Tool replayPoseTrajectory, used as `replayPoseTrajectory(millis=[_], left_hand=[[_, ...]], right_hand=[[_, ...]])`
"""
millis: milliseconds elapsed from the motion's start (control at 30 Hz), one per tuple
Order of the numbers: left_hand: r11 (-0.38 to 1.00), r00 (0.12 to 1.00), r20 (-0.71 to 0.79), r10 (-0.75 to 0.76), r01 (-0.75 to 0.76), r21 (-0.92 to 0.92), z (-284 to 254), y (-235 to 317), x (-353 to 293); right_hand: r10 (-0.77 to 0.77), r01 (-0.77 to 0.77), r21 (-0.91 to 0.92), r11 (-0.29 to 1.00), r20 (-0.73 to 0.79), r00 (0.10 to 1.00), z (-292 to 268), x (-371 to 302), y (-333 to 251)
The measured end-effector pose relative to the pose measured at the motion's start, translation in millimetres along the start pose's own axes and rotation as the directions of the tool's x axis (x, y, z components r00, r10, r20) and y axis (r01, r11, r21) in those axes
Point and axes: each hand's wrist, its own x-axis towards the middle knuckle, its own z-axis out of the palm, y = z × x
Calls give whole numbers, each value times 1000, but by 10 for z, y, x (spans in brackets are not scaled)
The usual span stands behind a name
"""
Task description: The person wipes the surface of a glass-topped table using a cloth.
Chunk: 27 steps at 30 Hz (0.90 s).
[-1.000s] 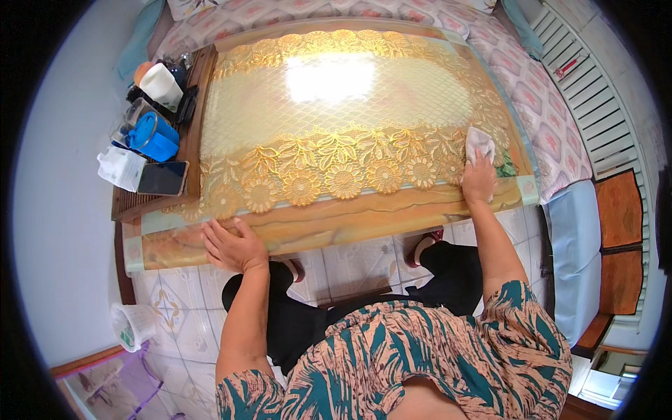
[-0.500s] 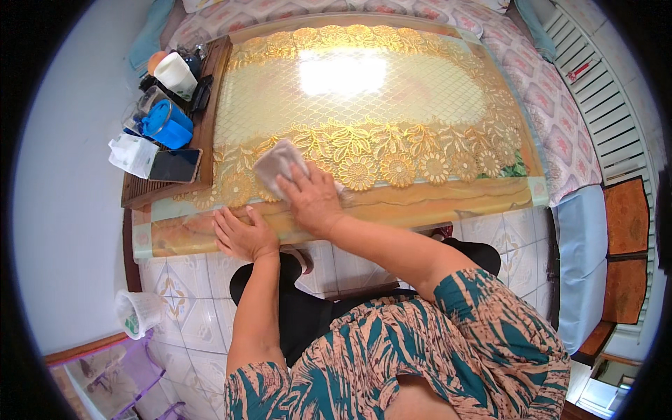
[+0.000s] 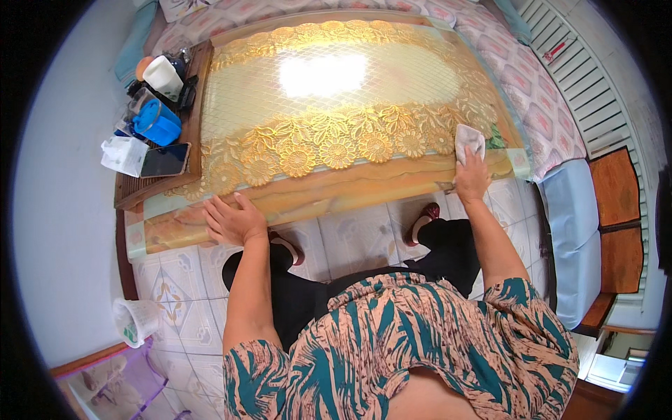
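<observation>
A pale, folded cloth (image 3: 470, 142) lies against the tabletop near its right end, with my right hand (image 3: 472, 179) closed on its near part. Beneath it spreads a table (image 3: 308, 203) with a marbled orange-brown edge and a gold flower-patterned cover under a clear, shiny sheet. My left hand (image 3: 236, 218) rests flat on the table's near edge at the left, fingers spread, holding nothing. Bright light reflects off the middle of the tabletop.
On the table's left stands a wooden tray (image 3: 129, 192) bearing a blue lidded cup (image 3: 157, 122), a phone (image 3: 165, 160), a white tissue pack (image 3: 124, 155) and a white container (image 3: 163, 77). A white wastebasket (image 3: 136, 322) stands on the tiled floor. A patterned sofa (image 3: 539, 105) borders the far and right sides.
My right hand has slid the cloth from the left-middle of the tabletop to its right end. My left hand stays at the near edge. The whole view has shifted slightly.
</observation>
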Motion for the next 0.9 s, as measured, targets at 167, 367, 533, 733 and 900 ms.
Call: replayPoseTrajectory(millis=[167,367,533,733,900], left_hand=[[1000,1000,20,6,-6,-3,42,106,-33],[999,986,167,5,1,-38,2,-20,24],[948,937,298,181,-86,-305,-42,-330,67],[653,831,92,548,-357,-668,-588,231,-449],[724,758,233,609,-411,-554,-654,892,-700]], right_hand=[[-145,144,-33,989,-15,989,130,-424,-771],[-577,395,463,793,363,732,-466,-1090,-2287],[-655,314,786,533,148,741,-513,-1049,-2130],[-573,362,600,714,203,794,-476,-588,-1164],[-563,516,245,821,499,659,-677,-396,-968]])
